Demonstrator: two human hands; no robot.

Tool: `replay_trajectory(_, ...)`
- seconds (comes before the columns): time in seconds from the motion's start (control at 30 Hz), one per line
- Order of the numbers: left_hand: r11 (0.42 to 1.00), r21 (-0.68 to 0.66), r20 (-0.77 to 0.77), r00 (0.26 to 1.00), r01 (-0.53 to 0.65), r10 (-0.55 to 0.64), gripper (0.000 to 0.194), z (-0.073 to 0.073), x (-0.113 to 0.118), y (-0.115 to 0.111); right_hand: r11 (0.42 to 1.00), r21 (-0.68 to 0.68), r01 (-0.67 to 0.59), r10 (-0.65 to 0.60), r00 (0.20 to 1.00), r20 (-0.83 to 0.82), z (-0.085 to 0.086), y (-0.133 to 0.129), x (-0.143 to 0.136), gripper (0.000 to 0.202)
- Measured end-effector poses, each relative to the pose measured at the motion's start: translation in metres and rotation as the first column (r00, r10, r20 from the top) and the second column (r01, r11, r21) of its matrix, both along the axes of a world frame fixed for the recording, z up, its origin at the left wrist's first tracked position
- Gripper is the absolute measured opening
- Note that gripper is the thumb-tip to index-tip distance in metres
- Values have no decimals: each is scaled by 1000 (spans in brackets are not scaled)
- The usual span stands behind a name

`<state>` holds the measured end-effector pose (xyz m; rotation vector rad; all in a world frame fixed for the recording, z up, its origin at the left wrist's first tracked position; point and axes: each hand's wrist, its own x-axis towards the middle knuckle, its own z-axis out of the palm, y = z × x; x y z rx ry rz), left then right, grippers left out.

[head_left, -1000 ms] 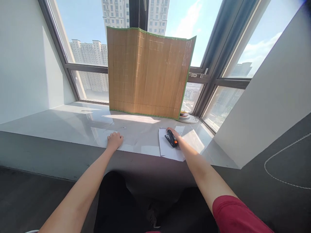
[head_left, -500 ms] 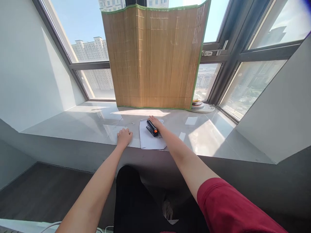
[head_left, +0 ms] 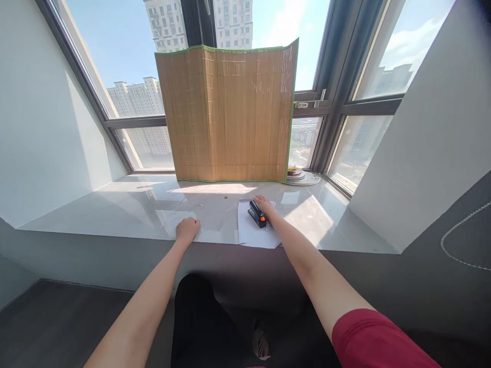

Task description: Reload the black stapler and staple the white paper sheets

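A black stapler (head_left: 257, 214) with an orange patch lies on white paper (head_left: 251, 237) near the sill's front edge. Against the stapler's right side rests my right hand (head_left: 265, 205), palm down over the paper; its fingertips reach past the stapler's far end, and whether they grip anything is unclear. My left hand (head_left: 187, 229) is closed in a loose fist on the sill, left of the paper, and nothing shows in it. Something small and clear shows partly beside my right hand.
A bamboo mat (head_left: 230, 112) with green edging stands against the window at the back of the sill (head_left: 215, 220). Stacked round pieces (head_left: 297, 175) lie right of it. Small bits (head_left: 225, 198) lie behind the paper. A beaded cord (head_left: 447, 235) hangs at the right.
The camera view has shifted, and the paper, stapler and my right hand now appear farther right of my left hand. Paper and stapler have slid right along the sill with my right hand.
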<state>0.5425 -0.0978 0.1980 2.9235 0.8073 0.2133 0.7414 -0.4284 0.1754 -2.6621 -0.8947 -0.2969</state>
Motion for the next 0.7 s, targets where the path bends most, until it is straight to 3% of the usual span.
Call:
replay_trajectory(0.07,999,-16,-12,999,-39,39,49,0,5,-9,1000,-12,26,-26,1000,0,1,-10,-1,25)
replay_trajectory(0.13,999,-44,2,1000,7,-7,49,-2,15,-30,998,-17,53,-53,999,5,3,-14,-4,28)
replay_trajectory(0.23,964,-58,77,964,259,-255,42,-10,37,-81,995,-21,96,-96,995,16,7,-14,-9,30)
replay_trajectory(0.33,839,-23,231,820,543,-524,40,-19,57,-129,992,-17,127,-127,992,-13,8,-14,-13,31)
replay_trajectory(0.4,737,-54,180,733,674,-656,45,-24,64,-147,992,-15,126,-127,990,-56,7,-16,-14,28)
replay_trajectory(0.47,704,-115,72,713,700,-697,49,-26,67,-154,994,-10,108,-109,990,-94,7,-20,-13,23)
replay_trajectory(0.53,722,-140,15,731,677,-682,52,-27,67,-154,996,13,86,-83,988,-126,8,-26,-11,22)
replay_trajectory(0.7,765,-126,45,774,631,-631,53,-29,69,-153,980,186,72,-35,980,-194,7,-49,-18,57)
